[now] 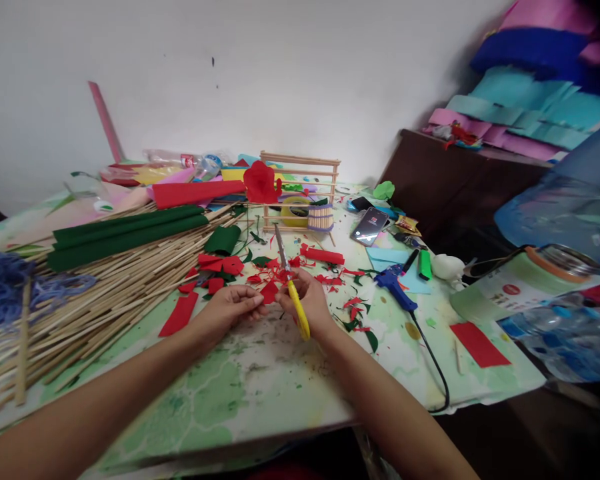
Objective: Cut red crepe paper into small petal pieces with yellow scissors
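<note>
Forearms (pixel 115 387), yellow scissors (pixel 293 289), blades (pixel 282 250) forward, leaning left

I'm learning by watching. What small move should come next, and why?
Perhaps swing the scissors toward the small red piece: it sits between the left hand and right hand, while the scissors, held in the right hand, point forward past it.

A patterned green-and-white cover drapes the bench (pixel 260 400). Thin wooden sticks (pixel 130 300) lie across its left side, red scraps (pixel 323 255) litter the middle, and a blue glue gun (pixel 395 283), phone (pixel 370 227) and red rectangle (pixel 480 345) lie to the right.
</note>
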`<state>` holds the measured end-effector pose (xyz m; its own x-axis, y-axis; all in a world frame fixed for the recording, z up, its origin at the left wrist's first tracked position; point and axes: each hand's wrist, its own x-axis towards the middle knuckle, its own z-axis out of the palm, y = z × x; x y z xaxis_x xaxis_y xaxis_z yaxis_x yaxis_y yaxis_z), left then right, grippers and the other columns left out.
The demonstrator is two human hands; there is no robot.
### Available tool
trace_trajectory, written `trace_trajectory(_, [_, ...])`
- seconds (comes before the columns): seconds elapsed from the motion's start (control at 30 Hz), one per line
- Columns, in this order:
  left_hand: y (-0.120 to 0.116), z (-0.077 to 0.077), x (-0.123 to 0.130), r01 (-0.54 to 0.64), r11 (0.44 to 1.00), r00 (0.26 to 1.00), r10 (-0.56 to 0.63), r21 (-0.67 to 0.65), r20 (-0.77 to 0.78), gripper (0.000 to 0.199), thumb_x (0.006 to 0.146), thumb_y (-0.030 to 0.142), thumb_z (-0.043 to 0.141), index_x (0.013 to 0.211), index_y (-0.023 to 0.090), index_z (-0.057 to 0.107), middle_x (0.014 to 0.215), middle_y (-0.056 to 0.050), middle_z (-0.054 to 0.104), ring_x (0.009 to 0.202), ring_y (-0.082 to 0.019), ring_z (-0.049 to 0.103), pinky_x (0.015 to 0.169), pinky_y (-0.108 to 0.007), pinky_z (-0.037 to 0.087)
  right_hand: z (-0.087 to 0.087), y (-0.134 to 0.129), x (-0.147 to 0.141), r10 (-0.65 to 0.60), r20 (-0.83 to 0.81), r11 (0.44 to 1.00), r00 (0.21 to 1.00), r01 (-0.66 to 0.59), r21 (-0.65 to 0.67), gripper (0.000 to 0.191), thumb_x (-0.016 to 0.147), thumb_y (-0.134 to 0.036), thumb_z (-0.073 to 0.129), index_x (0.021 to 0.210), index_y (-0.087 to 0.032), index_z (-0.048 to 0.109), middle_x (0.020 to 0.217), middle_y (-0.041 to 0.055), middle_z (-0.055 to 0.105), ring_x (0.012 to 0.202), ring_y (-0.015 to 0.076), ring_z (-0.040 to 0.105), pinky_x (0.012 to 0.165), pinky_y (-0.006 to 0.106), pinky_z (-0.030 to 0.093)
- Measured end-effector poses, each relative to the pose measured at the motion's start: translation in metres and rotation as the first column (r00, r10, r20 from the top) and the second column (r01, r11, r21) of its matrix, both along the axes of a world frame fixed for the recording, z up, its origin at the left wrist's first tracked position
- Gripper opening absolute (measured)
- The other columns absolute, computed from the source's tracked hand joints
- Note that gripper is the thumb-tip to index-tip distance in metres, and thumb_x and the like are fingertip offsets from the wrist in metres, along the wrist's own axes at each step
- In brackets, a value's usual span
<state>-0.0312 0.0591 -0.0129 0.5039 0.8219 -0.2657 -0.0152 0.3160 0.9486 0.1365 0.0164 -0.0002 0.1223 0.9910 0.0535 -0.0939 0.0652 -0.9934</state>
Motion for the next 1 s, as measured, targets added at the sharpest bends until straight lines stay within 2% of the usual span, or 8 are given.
trace_trajectory(0.17, [0.002, 0.001, -0.001, -0.039, 0.999, 0.997, 0.04, -0.009, 0.065, 0.021, 0.068, 0.033, 0.076, 0.072, 0.015, 0.066, 0.063, -0.002, 0.069, 0.051, -0.008, 0.056, 0.052, -0.017, 0.043, 0.006, -0.001, 0.005, -0.047, 0.027, 0.999, 0.999, 0.046, 0.01, 0.041, 0.055, -0.027, 0.067, 0.091, -0.021, 0.048, 0.057, -0.0078, 0.053, 0.05, 0.0091, 0.046, 0.047, 0.02, 0.038])
trace_trajectory(0.33, [-0.003, 0.008, 0.0, -0.062, 0.995, 0.98, 0.075, -0.078, 0.183, 0.027, 0.068, 0.04, 0.074, 0.076, 0.014, 0.069, 0.068, -0.004, 0.069, 0.059, -0.012, 0.061, 0.057, -0.021, 0.048, 0.004, -0.003, 0.003, 0.012, 0.029, 1.0, 1.0, -0.012, -0.002, 0.041, 0.056, -0.025, 0.065, 0.093, -0.021, 0.047, 0.057, -0.0077, 0.053, 0.05, 0.0105, 0.049, 0.047, 0.021, 0.038])
trace_trajectory(0.4, [-0.006, 0.012, 0.002, -0.062, 0.995, 0.983, 0.075, -0.077, 0.169, 0.027, 0.063, 0.037, 0.078, 0.074, 0.014, 0.07, 0.069, -0.004, 0.068, 0.061, -0.013, 0.062, 0.058, -0.021, 0.048, 0.001, -0.002, 0.002, 0.037, 0.026, 0.999, 0.999, -0.037, -0.018, 0.044, 0.056, -0.025, 0.065, 0.096, -0.021, 0.048, 0.056, -0.0082, 0.053, 0.047, 0.0101, 0.048, 0.046, 0.021, 0.038])
trace_trajectory(0.53, [-0.008, 0.013, 0.003, -0.036, 0.999, 0.997, 0.036, 0.001, 0.074, 0.021, 0.058, 0.028, 0.082, 0.067, 0.015, 0.068, 0.059, 0.001, 0.063, 0.053, -0.008, 0.054, 0.051, -0.017, 0.041, -0.004, 0.0, 0.0, 0.044, 0.04, 0.999, 0.998, -0.044, -0.009, 0.047, 0.056, -0.024, 0.067, 0.099, -0.021, 0.049, 0.056, -0.0082, 0.055, 0.047, 0.0101, 0.05, 0.046, 0.021, 0.039])
trace_trajectory(0.77, [-0.004, -0.001, -0.002, 0.047, 0.999, 0.998, -0.047, -0.011, 0.043, 0.018, 0.06, 0.025, 0.08, 0.07, 0.016, 0.068, 0.063, -0.001, 0.065, 0.056, -0.012, 0.057, 0.056, -0.021, 0.044, -0.007, 0.002, 0.004, 0.008, 0.082, 1.0, 0.997, -0.008, 0.002, 0.045, 0.059, -0.025, 0.066, 0.101, -0.02, 0.051, 0.058, -0.0066, 0.056, 0.049, 0.011, 0.052, 0.048, 0.021, 0.041])
trace_trajectory(0.87, [-0.004, 0.001, -0.001, 0.086, 0.996, 0.993, -0.083, -0.039, 0.079, 0.016, 0.061, 0.025, 0.079, 0.068, 0.015, 0.069, 0.062, -0.002, 0.065, 0.056, -0.011, 0.057, 0.056, -0.021, 0.044, -0.007, 0.002, 0.004, 0.024, 0.084, 1.0, 0.996, -0.023, -0.008, 0.045, 0.058, -0.025, 0.067, 0.1, -0.02, 0.052, 0.057, -0.0071, 0.055, 0.049, 0.0111, 0.051, 0.048, 0.022, 0.041])
trace_trajectory(1.0, [-0.006, 0.005, 0.0, 0.077, 0.996, 0.994, -0.075, -0.035, 0.078, 0.017, 0.065, 0.028, 0.076, 0.07, 0.014, 0.068, 0.064, -0.001, 0.063, 0.056, -0.01, 0.055, 0.055, -0.02, 0.043, -0.007, 0.0, 0.001, 0.063, 0.073, 0.998, 0.995, -0.063, -0.008, 0.043, 0.057, -0.027, 0.068, 0.097, -0.021, 0.052, 0.057, -0.0073, 0.053, 0.048, 0.01, 0.049, 0.048, 0.021, 0.04])
